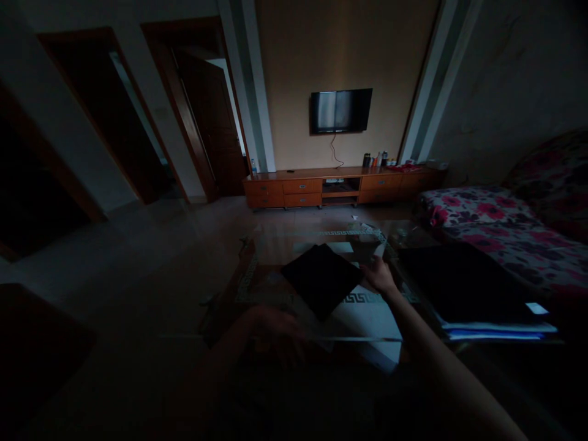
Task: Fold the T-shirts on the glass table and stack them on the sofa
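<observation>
A dark, flat black square piece (321,282), cloth-like, lies cornerwise over the glass coffee table (271,242). At its right corner is my right hand (379,275), fingers closed on the edge. A small white pointed piece (379,250) shows just above that hand; whether the hand touches it I cannot tell. My left hand (281,331) hangs at the table's front edge, below and left of the black piece, with its fingers loosely apart and nothing visible in them. Poor light hides the fingertips' detail.
To the right lies a black stack (463,285) with a white label and blue and white layers beneath. A flowered sofa (487,211) stands behind it. Farther off are a low wooden cabinet (303,187), bottles and a wall television (340,111). White sheets show at the table.
</observation>
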Action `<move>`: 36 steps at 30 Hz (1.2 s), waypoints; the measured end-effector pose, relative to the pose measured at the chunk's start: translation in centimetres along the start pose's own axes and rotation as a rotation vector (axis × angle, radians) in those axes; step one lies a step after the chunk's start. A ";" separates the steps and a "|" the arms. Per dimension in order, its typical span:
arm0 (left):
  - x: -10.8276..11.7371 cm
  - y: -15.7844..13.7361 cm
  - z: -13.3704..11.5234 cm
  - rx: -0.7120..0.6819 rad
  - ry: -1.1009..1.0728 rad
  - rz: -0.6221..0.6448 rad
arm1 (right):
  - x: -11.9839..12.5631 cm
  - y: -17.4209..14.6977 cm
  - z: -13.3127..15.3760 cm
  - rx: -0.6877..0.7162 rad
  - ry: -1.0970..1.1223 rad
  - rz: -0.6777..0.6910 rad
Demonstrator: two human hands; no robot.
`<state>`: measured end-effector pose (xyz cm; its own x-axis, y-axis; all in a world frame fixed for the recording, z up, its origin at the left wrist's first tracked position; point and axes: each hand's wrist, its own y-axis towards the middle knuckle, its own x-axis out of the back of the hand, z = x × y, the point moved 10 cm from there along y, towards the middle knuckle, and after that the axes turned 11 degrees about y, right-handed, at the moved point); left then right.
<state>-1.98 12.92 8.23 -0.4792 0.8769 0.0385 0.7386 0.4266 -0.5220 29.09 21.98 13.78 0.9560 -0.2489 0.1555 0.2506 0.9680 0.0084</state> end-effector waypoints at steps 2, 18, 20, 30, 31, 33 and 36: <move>2.1 1.6 0.1 -0.060 0.075 -0.165 | -0.3 -0.7 -0.2 0.058 -0.294 -0.068; 9.3 -0.3 -1.3 -0.310 1.082 -0.994 | -15.3 -9.1 -1.0 0.316 -0.874 0.714; 8.0 0.1 -2.4 -0.347 1.102 -0.995 | -13.7 -9.0 -0.9 0.285 -0.854 0.779; 2.3 5.6 -2.5 -0.225 1.238 -0.948 | -15.4 -9.1 -2.7 0.384 -0.957 0.377; 2.4 5.8 -2.1 -0.219 1.244 -0.941 | -15.2 -8.9 -3.8 0.352 -0.961 0.395; 2.9 5.8 -1.6 -0.219 1.243 -0.943 | -14.4 -8.4 -5.3 0.321 -0.951 0.431; 3.5 5.8 -1.2 -0.239 1.247 -0.910 | -12.0 -7.5 -6.4 0.279 -0.936 0.398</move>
<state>1.25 18.71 6.39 -0.1987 -0.1152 0.9733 0.5429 0.8138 0.2072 16.67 17.47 5.52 0.4326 0.0965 0.8964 -0.2128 0.9771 -0.0025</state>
